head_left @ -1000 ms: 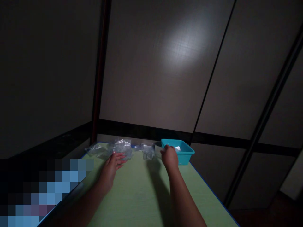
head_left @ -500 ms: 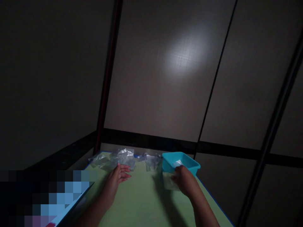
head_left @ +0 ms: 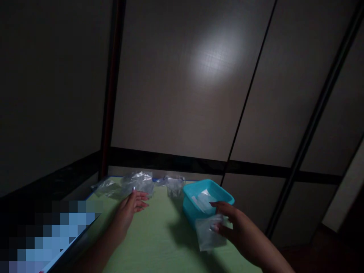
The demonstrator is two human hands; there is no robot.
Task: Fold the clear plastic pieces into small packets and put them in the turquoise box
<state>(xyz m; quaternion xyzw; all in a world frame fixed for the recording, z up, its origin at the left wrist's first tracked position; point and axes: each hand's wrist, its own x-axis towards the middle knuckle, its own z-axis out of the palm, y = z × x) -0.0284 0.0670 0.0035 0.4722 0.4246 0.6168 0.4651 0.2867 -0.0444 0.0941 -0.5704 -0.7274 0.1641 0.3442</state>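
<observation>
My left hand (head_left: 133, 203) hovers over the green table, its fingers stretched out and holding nothing. Crumpled clear plastic bags (head_left: 139, 181) lie just beyond it. On the right, my right hand (head_left: 229, 220) has hold of a small translucent plastic bag (head_left: 209, 237), which hangs down from the thumb in front of the basin; the index finger is stretched apart. Behind that hand stands a turquoise plastic basin (head_left: 189, 206). Inside the basin are whitish plastic packets (head_left: 204, 199), whose contents I cannot make out.
The green tabletop (head_left: 150, 235) has a blue edge. Another crumpled clear bag (head_left: 174, 184) rests near the far edge, left of the basin. Dark cabinet panels (head_left: 176, 94) rise behind the table. A blurred, pixelated patch covers the lower left.
The view has swung to the right. My right hand has drawn back from the basin with the small bag, and its index finger has stretched out. My left hand keeps its open pose.
</observation>
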